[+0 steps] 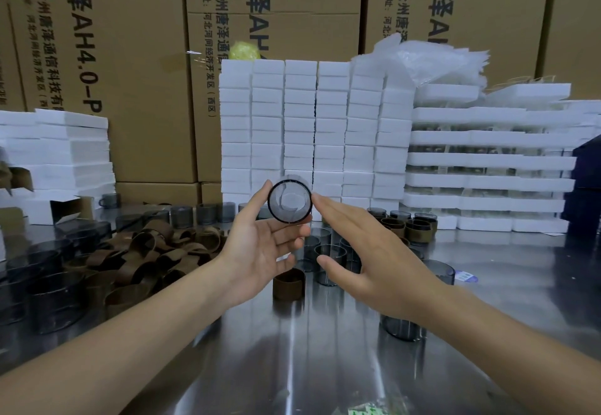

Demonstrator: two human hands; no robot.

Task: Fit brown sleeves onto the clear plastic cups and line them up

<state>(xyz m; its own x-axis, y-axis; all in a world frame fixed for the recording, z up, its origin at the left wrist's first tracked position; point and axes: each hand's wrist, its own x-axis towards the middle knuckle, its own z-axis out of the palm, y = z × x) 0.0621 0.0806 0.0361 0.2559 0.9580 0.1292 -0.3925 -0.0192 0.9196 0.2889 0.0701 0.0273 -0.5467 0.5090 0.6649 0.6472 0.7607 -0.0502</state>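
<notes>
Between fingers of left hand, clear cup

Table: lower frame. Sleeve pile: centre left. Bare cups: centre, right of pile; held cup above them. Sleeved cups: centre right. Foam stacks behind; cartons behind those.

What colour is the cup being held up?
The cup is smoky grey and see-through with a dark rim, best in the head view.

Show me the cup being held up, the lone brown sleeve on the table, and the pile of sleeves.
cup (289, 201), head view, centre of its round end.
lone sleeve (288, 285), head view, its front wall.
sleeve pile (146, 252), head view, middle of heap.
</notes>
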